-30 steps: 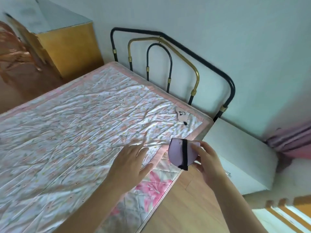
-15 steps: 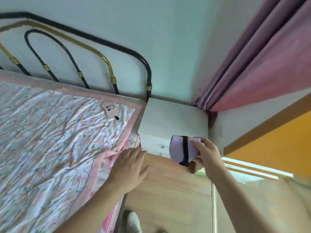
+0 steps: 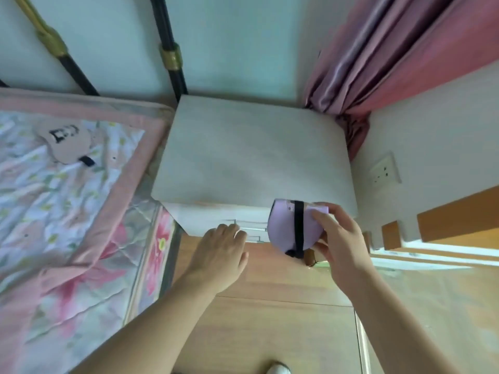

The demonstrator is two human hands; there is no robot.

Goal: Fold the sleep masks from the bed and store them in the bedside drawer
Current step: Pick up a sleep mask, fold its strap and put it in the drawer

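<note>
The right hand [image 3: 339, 247] holds a folded lilac mask [image 3: 290, 229], thumb on the near face and fingers [image 3: 320, 245] behind it, closed on its right edge. A black strap [image 3: 298, 228] runs down the mask's middle. The mask hangs in the air in front of the white nightstand [image 3: 253, 155], level with its front edge. The left hand [image 3: 220, 252] reaches to the nightstand's front, fingertips at the drawer [image 3: 213, 220] by a thin metal handle [image 3: 249, 229]; whether they grip it I cannot tell, as the fingers curl out of sight. The drawer looks closed. A second mask [image 3: 67, 141], pink with black marks, lies flat on the bed [image 3: 67, 211] near its top corner, well apart from both hands. A pink curtain [image 3: 378, 55] hangs behind the nightstand.
</note>
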